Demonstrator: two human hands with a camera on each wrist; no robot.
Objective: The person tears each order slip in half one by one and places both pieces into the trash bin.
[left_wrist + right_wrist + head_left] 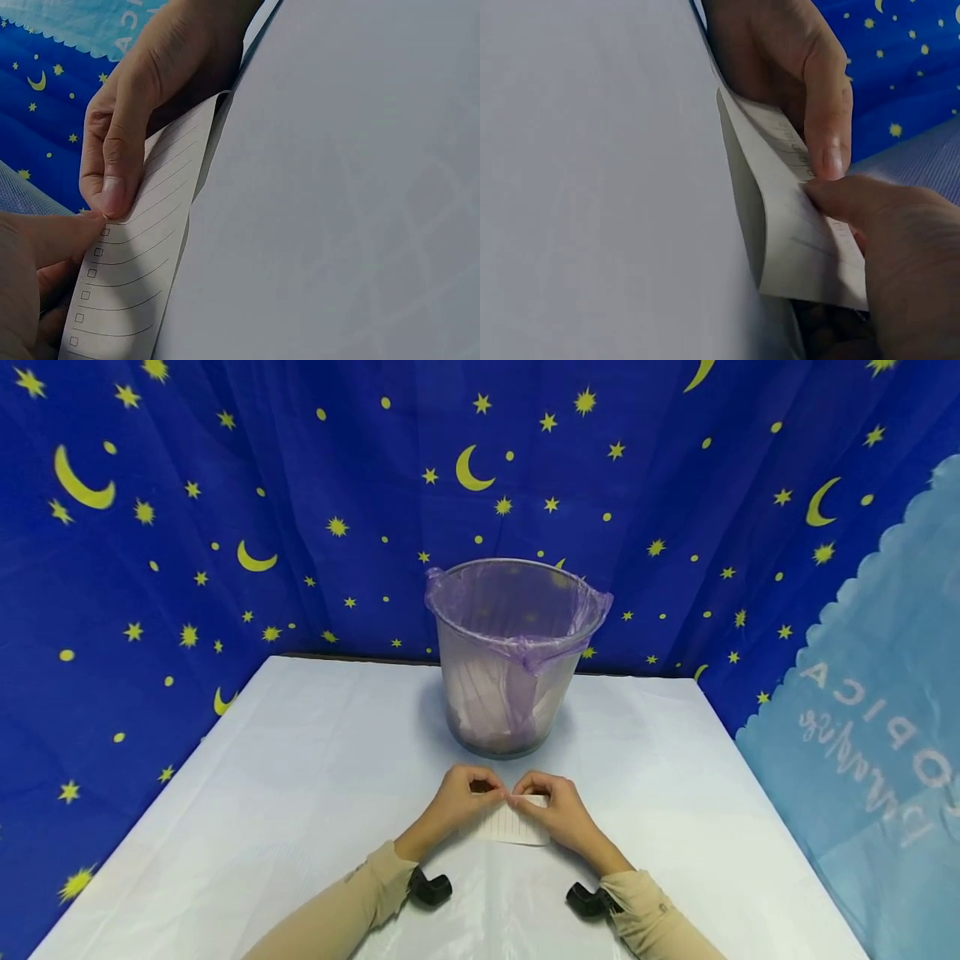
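A sheet of lined paper (pixel 512 827) with a row of small checkboxes is held at its far edge by both hands, close over the white table. My left hand (pixel 461 795) pinches that edge between thumb and fingers. Right beside it, my right hand (pixel 561 810) pinches the same edge, so the two thumb tips nearly meet. In the left wrist view the checkboxes on the paper (pixel 135 277) run along the pinched side. The right wrist view shows the paper (pixel 802 259) bowed, its near side curving down. Fingers behind the sheet are partly hidden.
Just beyond the hands stands a clear waste bin (pixel 495 693) lined with a purple plastic bag (pixel 528 652). Dark blue curtains (pixel 360 485) with moons and stars surround the white table (pixel 315 760). A light blue cloth (pixel 885 693) hangs at the right.
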